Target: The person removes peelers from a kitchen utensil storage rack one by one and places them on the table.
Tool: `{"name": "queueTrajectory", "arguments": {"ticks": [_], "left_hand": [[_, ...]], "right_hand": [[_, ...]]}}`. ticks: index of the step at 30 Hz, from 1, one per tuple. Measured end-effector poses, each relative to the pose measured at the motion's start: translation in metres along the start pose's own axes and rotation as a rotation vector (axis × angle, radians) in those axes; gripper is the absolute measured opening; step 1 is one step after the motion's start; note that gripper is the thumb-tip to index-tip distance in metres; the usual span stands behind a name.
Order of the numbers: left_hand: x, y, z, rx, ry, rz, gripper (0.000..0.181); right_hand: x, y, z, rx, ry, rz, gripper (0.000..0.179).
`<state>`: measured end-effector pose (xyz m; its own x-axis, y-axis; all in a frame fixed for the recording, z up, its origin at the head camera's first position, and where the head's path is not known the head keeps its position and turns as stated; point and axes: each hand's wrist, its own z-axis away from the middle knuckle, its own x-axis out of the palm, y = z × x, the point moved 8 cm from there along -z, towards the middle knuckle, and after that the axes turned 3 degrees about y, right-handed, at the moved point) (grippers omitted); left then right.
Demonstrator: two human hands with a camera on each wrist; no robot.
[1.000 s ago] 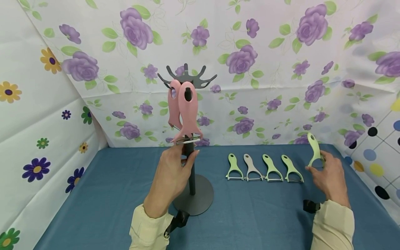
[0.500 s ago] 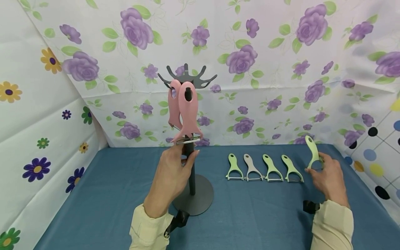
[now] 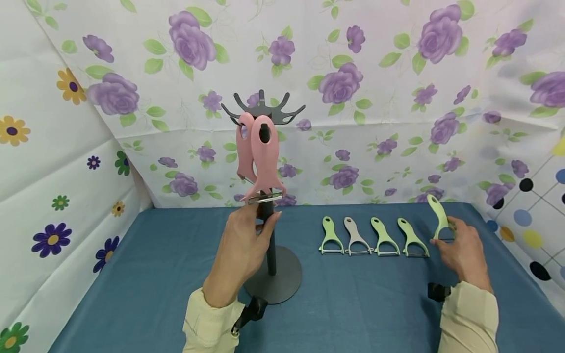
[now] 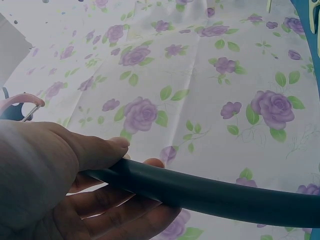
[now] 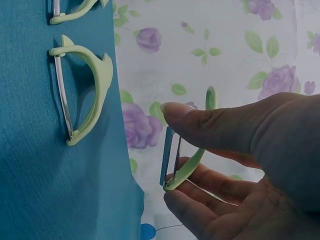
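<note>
A green peeler (image 3: 439,214) is pinched near its blade end between the thumb and fingers of the right hand (image 3: 464,247), over the right end of the counter (image 3: 353,304). By judgement, the relation that counts is with the last peeler of the row (image 3: 408,234), which is laid flat just to the left: the two long axes are slanted much alike, but the held one is tilted up, its holed handle end left free and pointed away from the wrist. The pole (image 3: 271,260) is held well apart, farther left, with the fingers of the left hand (image 3: 242,245) curled around it. The blade frame is partly hidden by the right hand in the head view; whether the counter is touched cannot be told. The rear pink peeler (image 3: 244,154) is partly covered by the front pink peeler (image 3: 266,162).
</note>
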<state>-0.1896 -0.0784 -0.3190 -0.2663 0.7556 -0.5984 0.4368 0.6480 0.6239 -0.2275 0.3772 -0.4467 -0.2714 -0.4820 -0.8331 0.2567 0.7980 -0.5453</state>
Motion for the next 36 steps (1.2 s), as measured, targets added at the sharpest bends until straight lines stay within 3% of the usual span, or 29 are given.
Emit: {"name": "queueTrajectory", "arguments": {"ticks": [16, 27, 36], "left_hand": [[0.000, -0.001, 0.000, -0.012, -0.001, -0.010, 0.019], [-0.001, 0.000, 0.001, 0.012, 0.009, -0.016, 0.019], [0.000, 0.000, 0.000, -0.002, 0.005, -0.005, 0.021]], "right_hand": [[0.005, 0.009, 0.000, 0.005, -0.031, 0.012, 0.074], [0.011, 0.014, -0.002, 0.053, -0.062, 0.008, 0.074], [0.013, 0.021, -0.003, 0.085, -0.067, 0.012, 0.074]]}}
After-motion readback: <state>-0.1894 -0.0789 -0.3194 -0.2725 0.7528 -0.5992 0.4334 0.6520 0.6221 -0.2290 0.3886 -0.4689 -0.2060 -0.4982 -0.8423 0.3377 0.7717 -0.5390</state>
